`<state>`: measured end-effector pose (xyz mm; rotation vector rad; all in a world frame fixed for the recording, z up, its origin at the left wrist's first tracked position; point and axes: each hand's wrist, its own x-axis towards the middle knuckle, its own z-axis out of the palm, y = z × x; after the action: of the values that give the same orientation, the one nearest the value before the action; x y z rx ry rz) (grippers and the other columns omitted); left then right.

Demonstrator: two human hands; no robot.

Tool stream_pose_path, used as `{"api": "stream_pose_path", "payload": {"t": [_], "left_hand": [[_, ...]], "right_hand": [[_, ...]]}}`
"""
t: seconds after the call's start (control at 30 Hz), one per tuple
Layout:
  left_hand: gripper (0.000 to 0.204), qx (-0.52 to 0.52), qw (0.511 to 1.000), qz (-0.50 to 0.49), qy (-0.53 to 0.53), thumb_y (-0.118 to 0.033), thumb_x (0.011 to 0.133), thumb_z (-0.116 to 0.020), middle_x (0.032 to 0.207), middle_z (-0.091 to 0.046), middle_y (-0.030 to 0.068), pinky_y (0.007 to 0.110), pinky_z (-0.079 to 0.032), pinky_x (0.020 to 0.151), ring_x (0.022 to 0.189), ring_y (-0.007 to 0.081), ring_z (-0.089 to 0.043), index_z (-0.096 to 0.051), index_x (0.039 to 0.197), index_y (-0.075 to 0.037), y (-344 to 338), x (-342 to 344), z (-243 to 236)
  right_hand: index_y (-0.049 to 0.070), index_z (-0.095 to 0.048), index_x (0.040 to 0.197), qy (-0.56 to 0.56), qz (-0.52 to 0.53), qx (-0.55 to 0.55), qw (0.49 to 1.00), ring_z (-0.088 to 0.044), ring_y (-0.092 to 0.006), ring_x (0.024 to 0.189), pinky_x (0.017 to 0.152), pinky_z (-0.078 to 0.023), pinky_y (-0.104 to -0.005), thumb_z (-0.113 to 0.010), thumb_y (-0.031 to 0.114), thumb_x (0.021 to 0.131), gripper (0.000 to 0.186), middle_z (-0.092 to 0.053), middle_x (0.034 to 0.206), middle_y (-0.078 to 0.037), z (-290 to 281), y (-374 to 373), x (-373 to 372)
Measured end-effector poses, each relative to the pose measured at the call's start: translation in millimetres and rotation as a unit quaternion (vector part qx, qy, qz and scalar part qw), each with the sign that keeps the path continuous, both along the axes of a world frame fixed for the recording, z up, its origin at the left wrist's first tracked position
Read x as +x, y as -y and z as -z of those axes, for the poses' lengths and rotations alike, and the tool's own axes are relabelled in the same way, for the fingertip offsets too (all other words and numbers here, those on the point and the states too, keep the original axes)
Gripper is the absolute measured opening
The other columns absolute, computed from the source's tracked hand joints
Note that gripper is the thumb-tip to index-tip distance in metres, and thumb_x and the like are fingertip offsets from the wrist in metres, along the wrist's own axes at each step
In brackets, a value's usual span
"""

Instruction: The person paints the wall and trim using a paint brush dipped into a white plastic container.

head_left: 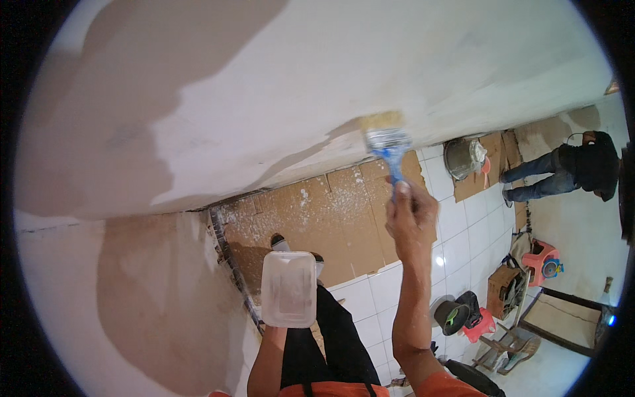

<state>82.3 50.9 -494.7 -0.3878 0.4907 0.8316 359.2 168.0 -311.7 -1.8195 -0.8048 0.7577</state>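
Note:
My right hand (pixel 411 215) is closed round the blue handle of a wide paintbrush (pixel 391 149). The brush's pale yellowish bristles are at the wall (pixel 278 86) in front of me, slightly blurred; whether they press on it I cannot tell. White covers much of this wall, while brownish-grey patches show at the upper left and along its lower edge. A shallow, whitish rectangular plastic tub (pixel 289 291) is held up by my left hand, which it hides; only the forearm shows below it. A thin pale coating lies inside the tub.
Spattered cardboard (pixel 331 218) covers the tiled floor (pixel 370 298) under me. A metal bucket (pixel 458 159) stands by the wall. Another person (pixel 582 165) in dark clothes stands at the far right. Nearby are a red stool (pixel 541 258), a dark bucket (pixel 451 317) and a cardboard box (pixel 504 291).

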Motion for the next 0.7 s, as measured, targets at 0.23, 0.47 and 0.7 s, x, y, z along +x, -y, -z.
{"api": "stream_pose_path", "payload": {"t": [0.23, 0.47, 0.7], "left_hand": [[0.077, 0.001, 1.0, -0.013, 0.01, -0.063, 0.09, -0.048, 0.126, -0.055, 0.0235, 0.049, -0.058, 0.077, 0.102, 0.0374, -0.062, -0.043, 0.139, -0.003, 1, 5, -4], [0.076, -0.001, 1.0, -0.028, 0.011, -0.062, 0.09, -0.048, 0.126, -0.055, 0.023, 0.049, -0.058, 0.077, 0.102, 0.037, -0.062, -0.044, 0.138, -0.004, 10, -3, -6], [0.075, -0.008, 0.998, -0.06, 0.006, -0.062, 0.09, -0.048, 0.126, -0.056, 0.0225, 0.048, -0.058, 0.078, 0.102, 0.0367, -0.062, -0.044, 0.138, -0.004, 30, -21, -2]], "right_hand": [[-0.003, -0.064, 0.105, 0.001, 0.056, 0.134, 0.989, -0.036, -0.0043, 0.05, 0.045, -0.026, -0.0213, -0.051, 0.026, 0.101, 0.032, -0.042, 0.061, 0.004, 23, -18, -5], [-0.002, -0.066, 0.1, 0.097, -0.015, 0.025, 0.995, -0.039, -0.0051, 0.053, 0.048, -0.03, -0.0229, -0.052, 0.021, 0.099, 0.027, -0.045, 0.062, 0.004, 208, 8, 34], [0.0, -0.064, 0.106, -0.048, 0.004, -0.074, 0.996, -0.035, -0.0033, 0.046, 0.04, -0.027, -0.0212, -0.052, 0.021, 0.1, 0.025, -0.045, 0.061, 0.005, 47, -2, 28]]}}
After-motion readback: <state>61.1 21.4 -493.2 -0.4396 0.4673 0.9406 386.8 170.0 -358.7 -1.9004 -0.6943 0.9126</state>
